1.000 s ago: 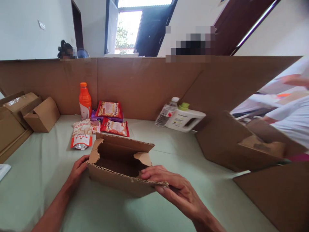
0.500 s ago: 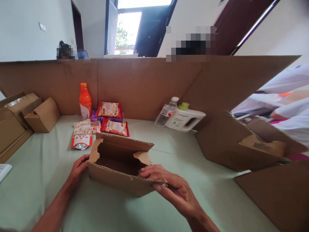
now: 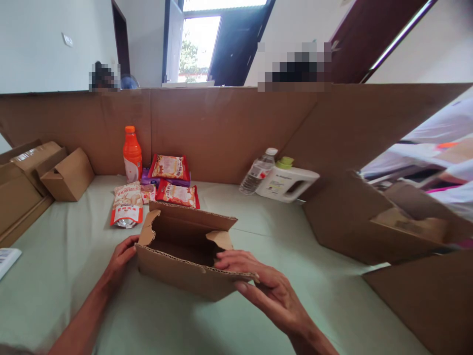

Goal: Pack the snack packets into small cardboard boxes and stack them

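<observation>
An open cardboard box (image 3: 177, 271) stands on the green cloth in front of me, with its top flaps raised. At its left end, my left hand (image 3: 123, 251) presses against the cardboard, its fingertips partly hidden by the box. My right hand (image 3: 254, 276) grips the near right edge, thumb outside and fingers over the inside. Just beyond the box lie a nut pouch (image 3: 126, 204), a red snack packet (image 3: 179, 193) and another red packet (image 3: 169, 167) on a purple package (image 3: 148, 177). An orange bottle (image 3: 132, 155) stands behind them.
A clear plastic bottle (image 3: 256, 172) leans by a white jug (image 3: 286, 183) with a green cap. Cardboard boxes (image 3: 68, 175) sit at left, with more cardboard (image 3: 340, 222) at right. A cardboard wall (image 3: 207, 133) closes the back; people are beyond it.
The view has shifted very slightly, so everything sits a little further right. Both hands keep their places on the box.
</observation>
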A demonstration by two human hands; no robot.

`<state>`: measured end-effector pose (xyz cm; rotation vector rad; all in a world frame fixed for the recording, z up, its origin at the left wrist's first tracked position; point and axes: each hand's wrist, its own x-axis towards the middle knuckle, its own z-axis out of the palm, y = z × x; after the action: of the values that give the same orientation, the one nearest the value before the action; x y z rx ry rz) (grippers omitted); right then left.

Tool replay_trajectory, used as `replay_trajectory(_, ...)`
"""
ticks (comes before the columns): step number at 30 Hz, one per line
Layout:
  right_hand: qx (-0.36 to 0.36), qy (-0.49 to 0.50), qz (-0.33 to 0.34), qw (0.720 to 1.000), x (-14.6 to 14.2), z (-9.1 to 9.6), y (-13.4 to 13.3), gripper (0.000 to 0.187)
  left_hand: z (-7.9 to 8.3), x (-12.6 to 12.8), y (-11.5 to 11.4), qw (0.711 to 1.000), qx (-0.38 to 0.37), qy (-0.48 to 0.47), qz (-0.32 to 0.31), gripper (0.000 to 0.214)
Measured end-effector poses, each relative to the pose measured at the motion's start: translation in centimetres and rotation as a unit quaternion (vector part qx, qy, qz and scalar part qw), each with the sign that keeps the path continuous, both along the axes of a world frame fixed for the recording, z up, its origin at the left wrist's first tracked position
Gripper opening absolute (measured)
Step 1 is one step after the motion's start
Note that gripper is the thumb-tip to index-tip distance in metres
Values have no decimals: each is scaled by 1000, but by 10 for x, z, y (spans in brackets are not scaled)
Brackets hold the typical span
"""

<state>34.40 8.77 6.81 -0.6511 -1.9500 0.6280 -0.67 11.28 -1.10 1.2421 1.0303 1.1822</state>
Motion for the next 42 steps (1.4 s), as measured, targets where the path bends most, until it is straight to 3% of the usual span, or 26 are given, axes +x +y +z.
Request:
replay_trajectory(8, 24, -54, -34, 998, 3, -2, -5, 20, 4, 0, 0, 1000, -14, 22, 14, 44)
replay_trajectory(15, 22, -31, -54, 998, 1, -3, -5, 21, 3, 1, 1, 999, -17, 32, 21, 43)
replay_trajectory(24, 29, 13, -89, 996, -7, -12, -3, 19, 19, 6, -5, 998, -26, 45, 30, 45)
replay_trajectory(42, 14, 49, -120, 991, -11, -21, -7, 18, 21, 9, -5, 998, -25, 51, 40, 46)
